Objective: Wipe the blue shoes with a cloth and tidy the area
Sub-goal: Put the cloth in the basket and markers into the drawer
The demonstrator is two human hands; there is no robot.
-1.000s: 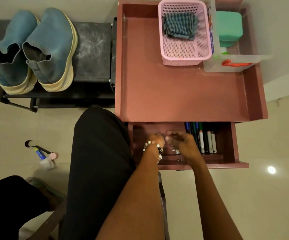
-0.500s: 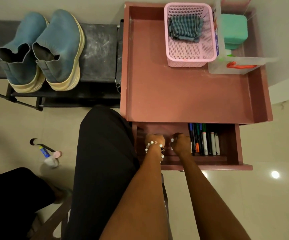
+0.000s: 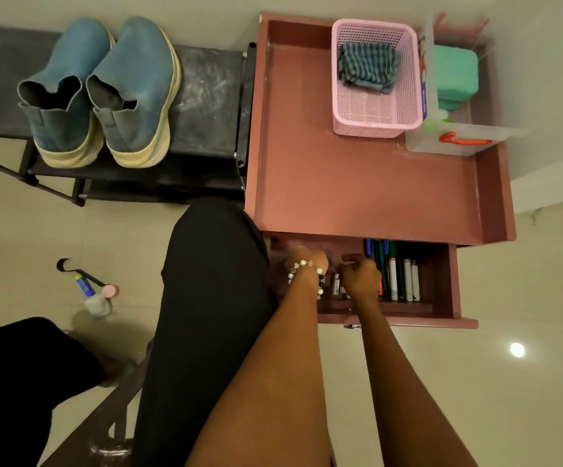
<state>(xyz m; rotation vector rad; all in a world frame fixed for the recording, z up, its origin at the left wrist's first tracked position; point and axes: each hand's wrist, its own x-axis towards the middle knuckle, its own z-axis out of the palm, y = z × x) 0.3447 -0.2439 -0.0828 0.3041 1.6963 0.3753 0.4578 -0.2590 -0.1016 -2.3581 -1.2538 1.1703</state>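
Two blue shoes [image 3: 104, 89] with cream soles stand side by side on a black rack [image 3: 209, 96] at the upper left. A striped blue-grey cloth [image 3: 367, 67] lies folded in a pink basket [image 3: 374, 124] on the red-brown table [image 3: 357, 183]. Both of my hands are inside the open drawer [image 3: 441, 311] under the table's front edge. My left hand [image 3: 307, 261], with a bead bracelet, is curled at the drawer's left part. My right hand [image 3: 361, 278] is balled up beside a row of markers [image 3: 398, 274]. What either hand holds is hidden.
A clear plastic box [image 3: 455, 143] with a green container [image 3: 455, 75] stands at the table's back right. A small bottle and a black hook [image 3: 91, 291] lie on the tiled floor to the left. My black-clad legs [image 3: 212, 298] fill the lower left.
My right hand has closed from loose fingers over small items into a fist and moved right, up to the markers. My left hand has stayed in the drawer.
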